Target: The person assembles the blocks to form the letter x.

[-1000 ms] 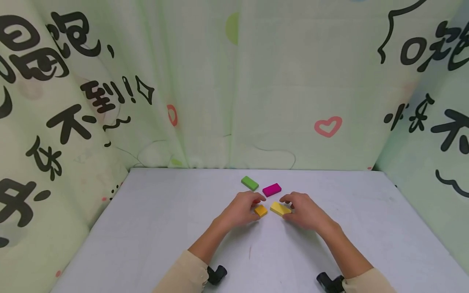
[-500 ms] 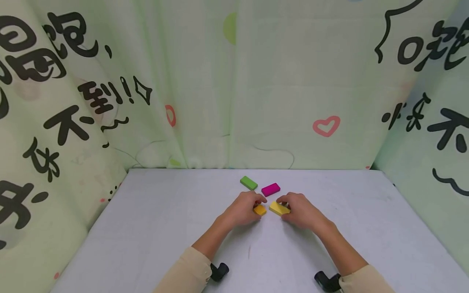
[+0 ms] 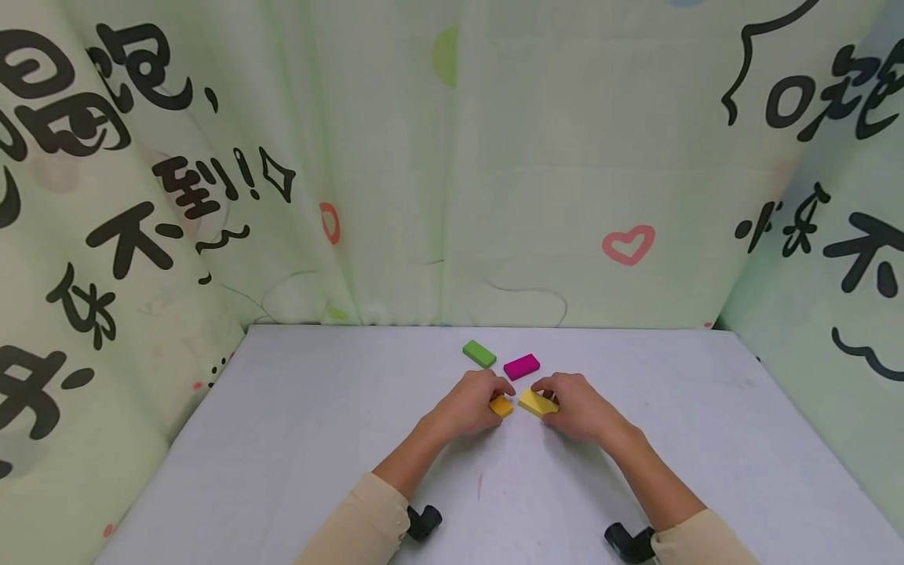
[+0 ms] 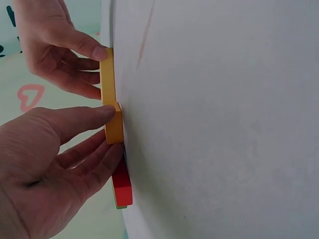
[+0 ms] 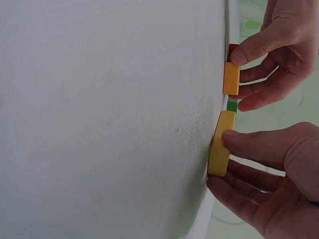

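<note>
My left hand [image 3: 472, 403] pinches a small orange block [image 3: 501, 406] on the white table, thumb on its near side and fingers behind it. To its right my right hand [image 3: 583, 406] holds a longer yellow block [image 3: 538, 402] between thumb and fingers. A narrow gap separates these two blocks in the head view. Farther back lie a magenta block [image 3: 522, 366] and a green block [image 3: 479, 353], touched by neither hand. Beside the left hand's fingers, the left wrist view shows a red block [image 4: 122, 188], which that hand hides in the head view.
The white table [image 3: 318, 392] runs back to a pale green printed curtain [image 3: 523, 196] that hangs behind it and along both sides. A black wrist camera [image 3: 424, 523] sits at the left sleeve, and another black camera [image 3: 628, 543] at the right one.
The fingers of both hands have drawn in a little around the orange and yellow blocks. No block has visibly moved on the table; the head view has shifted slightly.
</note>
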Available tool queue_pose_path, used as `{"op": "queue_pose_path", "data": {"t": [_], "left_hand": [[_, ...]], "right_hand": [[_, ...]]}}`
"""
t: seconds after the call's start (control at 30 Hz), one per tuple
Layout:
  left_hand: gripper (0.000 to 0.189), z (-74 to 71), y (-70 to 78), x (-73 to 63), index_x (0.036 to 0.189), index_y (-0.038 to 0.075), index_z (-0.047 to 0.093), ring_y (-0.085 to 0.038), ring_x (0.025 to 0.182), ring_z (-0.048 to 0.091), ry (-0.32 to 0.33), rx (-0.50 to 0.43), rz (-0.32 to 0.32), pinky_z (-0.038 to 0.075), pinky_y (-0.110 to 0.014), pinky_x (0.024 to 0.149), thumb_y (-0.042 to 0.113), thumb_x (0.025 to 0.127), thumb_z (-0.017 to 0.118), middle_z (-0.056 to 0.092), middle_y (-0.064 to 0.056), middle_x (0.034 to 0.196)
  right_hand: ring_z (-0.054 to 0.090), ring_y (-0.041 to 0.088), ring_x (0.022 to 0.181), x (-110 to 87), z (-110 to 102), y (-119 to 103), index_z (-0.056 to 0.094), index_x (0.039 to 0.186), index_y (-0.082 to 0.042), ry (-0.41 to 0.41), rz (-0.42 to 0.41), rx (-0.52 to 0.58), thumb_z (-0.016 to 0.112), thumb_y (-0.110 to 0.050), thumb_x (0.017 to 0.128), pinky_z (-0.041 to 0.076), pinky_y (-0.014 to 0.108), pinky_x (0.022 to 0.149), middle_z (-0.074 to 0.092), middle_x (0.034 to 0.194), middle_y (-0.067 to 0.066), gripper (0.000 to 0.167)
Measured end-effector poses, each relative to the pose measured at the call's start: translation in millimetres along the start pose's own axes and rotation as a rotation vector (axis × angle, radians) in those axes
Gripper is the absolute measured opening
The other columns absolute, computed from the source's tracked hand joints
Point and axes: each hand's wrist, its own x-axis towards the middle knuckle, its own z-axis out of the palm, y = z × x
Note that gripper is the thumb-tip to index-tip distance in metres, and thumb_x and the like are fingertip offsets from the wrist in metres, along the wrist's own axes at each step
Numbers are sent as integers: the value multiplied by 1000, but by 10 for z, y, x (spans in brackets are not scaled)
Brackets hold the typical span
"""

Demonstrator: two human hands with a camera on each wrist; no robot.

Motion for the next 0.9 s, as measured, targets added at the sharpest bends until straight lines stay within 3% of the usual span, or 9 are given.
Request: {"op": "queue_pose_path", "data": {"t": [0.43, 0.9], "left_hand": [[27, -24, -24, -42, 114, 10, 77, -8, 88, 58, -12, -8, 24, 53, -15, 83, 4, 88, 79, 68, 1, 101], [24, -58, -5, -196, 110, 13, 79, -10, 92, 59, -27, -28, 3, 53, -14, 80, 5, 87, 81, 69, 3, 102]], "right_hand": [[63, 19, 91, 25, 14, -40, 71, 123, 1, -4, 19, 21, 82, -6, 86, 61, 40, 85, 71, 101, 8, 40], [62, 19, 91, 54, 0, -54, 72, 124, -1, -5, 26, -2, 82, -5, 85, 61, 40, 86, 71, 100, 7, 40]]}}
